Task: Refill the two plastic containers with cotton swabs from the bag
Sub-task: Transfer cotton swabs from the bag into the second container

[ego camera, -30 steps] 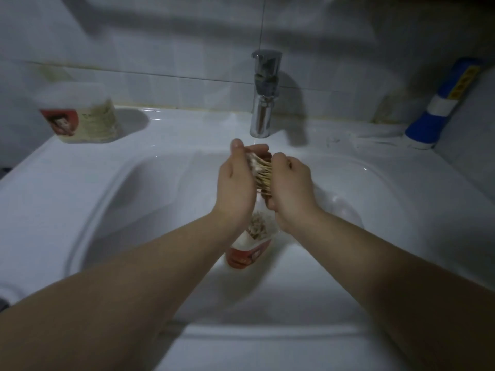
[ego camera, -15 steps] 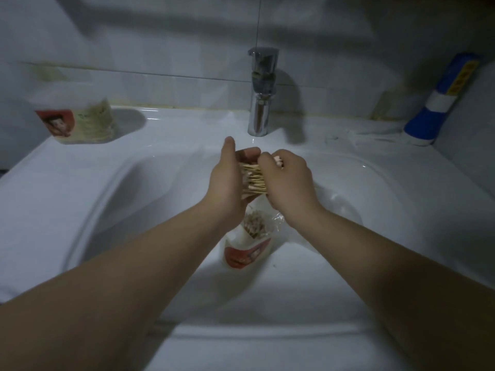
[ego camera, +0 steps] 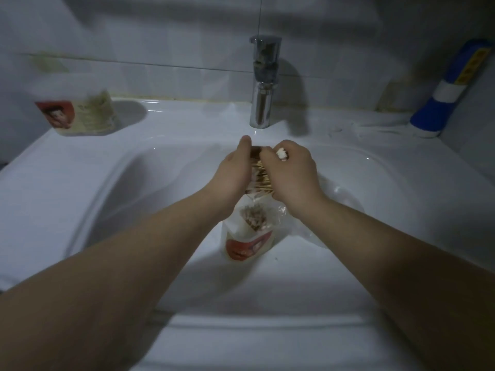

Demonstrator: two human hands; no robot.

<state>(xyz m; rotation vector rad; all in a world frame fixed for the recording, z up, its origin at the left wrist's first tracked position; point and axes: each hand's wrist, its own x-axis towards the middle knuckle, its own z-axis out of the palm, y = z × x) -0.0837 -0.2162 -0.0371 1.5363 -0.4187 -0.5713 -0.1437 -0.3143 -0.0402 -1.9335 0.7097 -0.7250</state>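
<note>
Over the sink basin, my left hand (ego camera: pixel 235 172) and my right hand (ego camera: pixel 292 172) hold a bundle of wooden-stick cotton swabs (ego camera: pixel 262 179) between them. The right hand's fingers curl round the bundle, and white swab tips (ego camera: pixel 281 154) poke out above its knuckles. The left hand cups the bundle from the left. Directly below the hands, an open plastic container (ego camera: pixel 247 236) with a red label stands in the basin, partly filled with swabs. A clear plastic bag (ego camera: pixel 334 207) lies crumpled behind my right wrist. A second container (ego camera: pixel 80 115) with swabs stands on the sink's back left ledge.
A chrome faucet (ego camera: pixel 263 81) rises at the back of the white sink (ego camera: pixel 80 183), just beyond my hands. A blue and white bottle (ego camera: pixel 450 89) leans in the back right corner against the tiled wall.
Both hands have lowered the swab bundle toward the container in the basin. The bundle has tilted, and white tips now show above the right hand's knuckles.
</note>
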